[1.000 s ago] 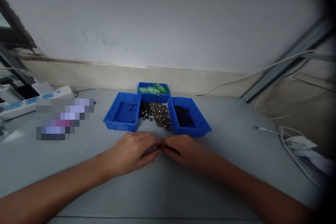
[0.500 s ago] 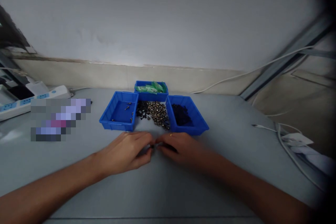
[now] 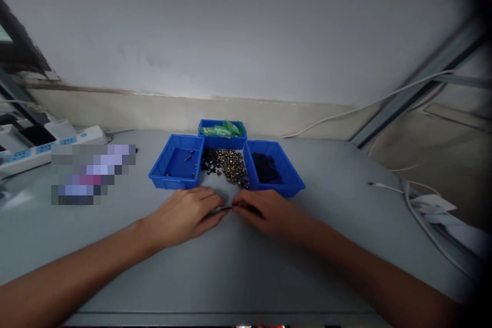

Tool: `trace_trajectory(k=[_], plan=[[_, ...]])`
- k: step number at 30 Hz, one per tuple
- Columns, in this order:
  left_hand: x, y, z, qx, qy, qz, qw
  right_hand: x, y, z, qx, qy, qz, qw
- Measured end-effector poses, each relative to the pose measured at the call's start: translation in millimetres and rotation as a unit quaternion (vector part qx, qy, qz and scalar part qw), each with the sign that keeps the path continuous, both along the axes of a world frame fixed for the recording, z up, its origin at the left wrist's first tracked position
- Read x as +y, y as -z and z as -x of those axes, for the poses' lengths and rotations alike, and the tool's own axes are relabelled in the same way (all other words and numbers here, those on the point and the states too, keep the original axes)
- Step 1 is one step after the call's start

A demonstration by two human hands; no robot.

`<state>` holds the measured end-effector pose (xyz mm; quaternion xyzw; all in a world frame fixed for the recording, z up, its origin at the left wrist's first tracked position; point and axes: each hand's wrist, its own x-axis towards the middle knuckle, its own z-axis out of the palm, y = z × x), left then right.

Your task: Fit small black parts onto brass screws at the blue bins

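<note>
A: From the head view, what had just shifted?

B: The fingertips! Half a second earlier a small gap showed between the hands; now a thin dark piece (image 3: 226,208) bridged it, low over the counter (image 3: 192,282). The left hand (image 3: 190,215) pinched it between thumb and fingers, and the right hand (image 3: 271,212) nipped the other end, both grips narrow.

A: And what did that mean for the work?

B: Both hands were on one part, I'd judge, so the action sat right at those tips. Exactly what the piece was, I couldn't tell; fingers hid much of it.

A: Around them?

B: Just beyond, a pile of brass-coloured parts (image 3: 232,164) with black parts (image 3: 209,161) on its left. The left tray (image 3: 177,183) held a few small metal pieces (image 3: 188,158), the right tray (image 3: 292,164) a dark heap (image 3: 265,166), and the back tray (image 3: 223,141) green plastic packaging (image 3: 230,128).

A: Anything in the way?

B: Those trays hemmed the pile on three sides, and the hands lay across its near side. Well off to the left sat a power strip (image 3: 90,136) and a blurred-out object (image 3: 92,174); far right, a white cable (image 3: 384,186).
</note>
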<state>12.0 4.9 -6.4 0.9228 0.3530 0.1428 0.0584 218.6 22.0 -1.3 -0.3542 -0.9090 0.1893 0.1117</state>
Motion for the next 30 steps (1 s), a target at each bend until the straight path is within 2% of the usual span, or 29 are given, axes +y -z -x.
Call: trace_trajectory(k=[8,14,17,22,27,30], plan=[[-1.9,-1.2,-0.3,-0.017,0.009,-0.022,1.000,0.8,2.1,-0.2,-0.022,-0.002,0.009,1.000],[-5.8,-1.0,-2.1,-0.015,0.069,-0.056,0.996,-4.7,4.8,5.0,-0.019,-0.027,-0.010,0.999],[-7.1,-1.4,-1.6,-0.011,0.076,-0.050,0.996,-5.6,4.6,5.3,-0.008,-0.034,-0.012,0.999],[-6.3,-2.3,-0.3,-0.028,0.066,-0.044,0.996,-4.4,3.2,4.1,-0.012,-0.050,0.001,0.999],[-1.8,-1.8,0.1,-0.027,0.005,-0.041,0.999,-0.8,1.6,0.7,0.004,0.006,0.020,1.000],[-0.4,0.3,-0.3,-0.014,0.003,-0.027,1.000,-0.4,0.2,0.5,0.041,0.023,0.041,0.998]])
